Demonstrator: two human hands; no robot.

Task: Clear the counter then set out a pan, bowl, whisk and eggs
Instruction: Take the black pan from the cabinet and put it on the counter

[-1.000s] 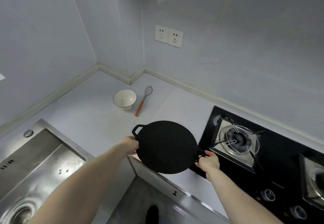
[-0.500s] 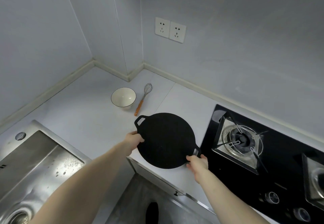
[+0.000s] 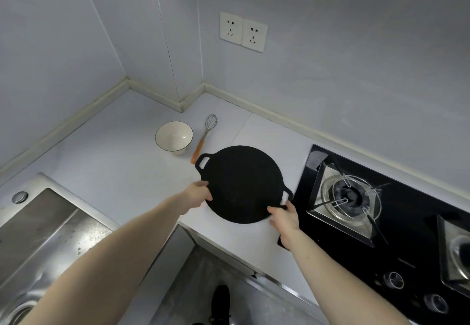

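A flat round black pan (image 3: 241, 182) with two loop handles lies on the white counter (image 3: 114, 162), between the bowl and the stove. My left hand (image 3: 197, 196) grips its left rim. At the near right rim, just below the right handle, my right hand (image 3: 283, 216) also holds it. Behind the pan stands an empty white bowl (image 3: 174, 137) with a dark rim. A wire whisk (image 3: 206, 135) with an orange handle lies to the right of the bowl, its handle end close to the pan's far handle. No eggs are in view.
A black gas stove (image 3: 381, 223) with metal burners fills the right side, close to the pan. A steel sink (image 3: 43, 235) sits at the left. Two wall sockets (image 3: 243, 31) are on the back wall. The counter's front edge runs just below my hands.
The pan has moved away from me, from over the counter's front edge onto the counter, nearer the whisk. Both hands have slid from the handles to the near rim.
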